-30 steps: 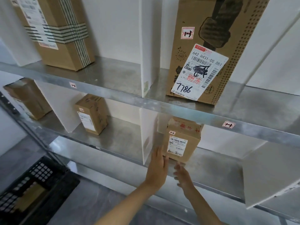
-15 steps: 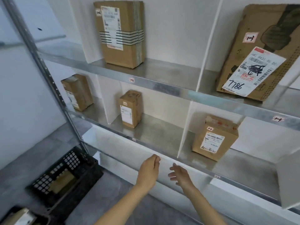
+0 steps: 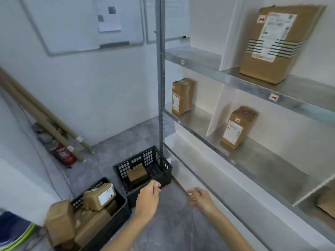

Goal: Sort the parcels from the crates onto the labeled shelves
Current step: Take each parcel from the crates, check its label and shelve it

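Now, both hands are empty and low by the crates.

My left hand (image 3: 147,200) is the nearer one. The brown parcel (image 3: 137,175) lies just beyond its knuckles at 11 o'clock, flat in the bottom of the black crate (image 3: 159,172), and its long side seems to run 9 to 3. The fingers are loosely curled and hold nothing; they overlap the crate's near rim, though I cannot tell if they touch it. My right hand (image 3: 199,198), out at 3 o'clock, is likewise slack and empty, and well clear of the crate. The crate is rigid lattice plastic and the parcel is matte cardboard with square edges. A second crate (image 3: 116,220) at 8 o'clock is heaped with lumpier taped parcels. The shelves (image 3: 241,82) at 2 o'clock are dull sheet metal with white dividers.
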The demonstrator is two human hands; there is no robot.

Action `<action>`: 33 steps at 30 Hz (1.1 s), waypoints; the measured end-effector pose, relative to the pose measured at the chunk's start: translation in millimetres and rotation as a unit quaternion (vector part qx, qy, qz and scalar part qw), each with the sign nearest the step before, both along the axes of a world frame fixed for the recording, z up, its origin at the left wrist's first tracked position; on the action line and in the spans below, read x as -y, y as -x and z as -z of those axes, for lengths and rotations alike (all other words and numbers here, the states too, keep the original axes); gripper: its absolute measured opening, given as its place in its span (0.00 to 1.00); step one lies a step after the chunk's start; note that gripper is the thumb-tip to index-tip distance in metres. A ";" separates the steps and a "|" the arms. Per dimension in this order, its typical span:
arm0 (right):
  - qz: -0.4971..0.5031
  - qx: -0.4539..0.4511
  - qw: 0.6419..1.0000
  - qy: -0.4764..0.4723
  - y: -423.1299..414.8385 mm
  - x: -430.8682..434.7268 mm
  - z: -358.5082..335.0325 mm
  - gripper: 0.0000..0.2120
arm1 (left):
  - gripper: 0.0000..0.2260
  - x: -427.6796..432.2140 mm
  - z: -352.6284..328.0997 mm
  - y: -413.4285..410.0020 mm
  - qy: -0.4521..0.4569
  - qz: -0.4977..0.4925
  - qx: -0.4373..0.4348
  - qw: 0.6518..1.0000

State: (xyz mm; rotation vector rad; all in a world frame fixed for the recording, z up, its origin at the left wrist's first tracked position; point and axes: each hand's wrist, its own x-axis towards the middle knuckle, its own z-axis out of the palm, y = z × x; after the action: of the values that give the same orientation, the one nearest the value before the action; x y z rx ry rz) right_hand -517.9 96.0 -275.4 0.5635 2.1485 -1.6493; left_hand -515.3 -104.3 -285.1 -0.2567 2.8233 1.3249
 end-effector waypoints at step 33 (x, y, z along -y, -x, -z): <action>-0.206 0.094 0.972 -0.065 444.1 175.2 140.8 0.10 | 0.10 217.2 111.3 316.4 -0.087 -0.278 0.134 0.947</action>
State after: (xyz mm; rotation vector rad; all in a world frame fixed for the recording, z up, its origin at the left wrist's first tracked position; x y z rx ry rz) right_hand -962.0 -79.2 -416.1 0.2689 2.0707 -1.1926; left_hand -831.7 -321.6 -396.5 -1.1962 2.4693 1.4608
